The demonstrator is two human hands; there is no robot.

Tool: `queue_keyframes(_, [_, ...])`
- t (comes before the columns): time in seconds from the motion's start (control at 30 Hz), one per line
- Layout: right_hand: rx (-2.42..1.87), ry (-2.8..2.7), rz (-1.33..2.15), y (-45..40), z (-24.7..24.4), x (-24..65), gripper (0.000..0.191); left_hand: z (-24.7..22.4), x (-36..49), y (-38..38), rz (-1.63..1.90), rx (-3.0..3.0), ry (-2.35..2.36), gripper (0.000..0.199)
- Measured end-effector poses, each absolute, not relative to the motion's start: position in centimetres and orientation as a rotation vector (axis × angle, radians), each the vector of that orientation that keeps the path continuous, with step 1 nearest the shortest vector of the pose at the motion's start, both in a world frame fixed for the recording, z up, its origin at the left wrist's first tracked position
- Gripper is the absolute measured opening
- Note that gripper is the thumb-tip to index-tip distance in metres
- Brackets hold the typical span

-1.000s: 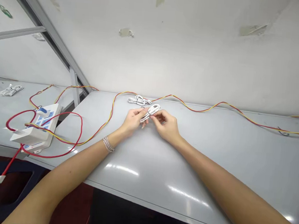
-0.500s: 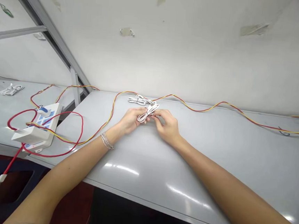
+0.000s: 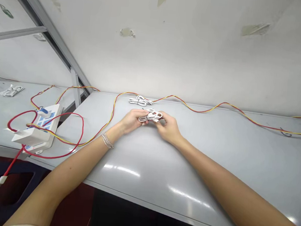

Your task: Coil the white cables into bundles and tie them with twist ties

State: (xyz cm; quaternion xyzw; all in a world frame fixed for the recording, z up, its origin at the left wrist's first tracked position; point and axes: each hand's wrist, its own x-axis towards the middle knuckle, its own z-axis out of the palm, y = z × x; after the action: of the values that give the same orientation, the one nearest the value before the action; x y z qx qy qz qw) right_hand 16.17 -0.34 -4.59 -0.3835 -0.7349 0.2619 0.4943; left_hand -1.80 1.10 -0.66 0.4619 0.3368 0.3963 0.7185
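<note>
A coiled white cable (image 3: 150, 115), bound by a dark tie at its middle, is held up between both hands over the grey table (image 3: 156, 162). My left hand (image 3: 132, 121) is closed on the left end of the coil, thumb on top. At the other end, my right hand (image 3: 169, 128) pinches the loops between thumb and fingers. Just behind them a second bundled white cable (image 3: 141, 101) lies on the table near the wall. Some of my fingertips are hidden by the coil.
A white power strip (image 3: 50, 132) with a plugged-in white adapter (image 3: 31, 136) and a looped red cable (image 3: 82, 131) lies to the left. A red-and-yellow wire (image 3: 203, 111) runs along the wall. Another white cable bundle (image 3: 11, 91) lies far left, beyond a metal frame (image 3: 76, 85).
The coiled cable has turned from a slanted position to nearly level. My right hand has shifted its hold to the coil's right end; my left hand stays almost in place.
</note>
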Motion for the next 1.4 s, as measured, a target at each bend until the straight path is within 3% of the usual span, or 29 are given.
queue_keyframes(0.3, [-0.798,-1.958,0.316,-0.6,-4.6,16.1,0.043,-0.7,-2.4,1.3,0.779,1.105,0.803,0.016])
queue_keyframes(0.8, [-0.903,-1.884,0.297,-0.3,-4.7,16.1,0.014,-1.7,-1.2,0.9,0.936,1.141,0.864,0.029])
queue_keyframes(1.0, [-1.088,-1.871,0.454,0.3,-4.9,16.1,0.021,-2.6,-1.1,1.0,1.095,1.425,0.937,0.019])
queue_keyframes(1.2, [-1.067,-1.880,0.592,0.5,-4.9,16.2,0.026,-1.8,-1.9,0.5,1.139,2.032,1.005,0.041])
queue_keyframes(1.4, [-1.009,-1.883,0.649,0.1,-4.4,16.2,0.025,-1.7,-1.6,0.5,1.123,2.132,1.031,0.024])
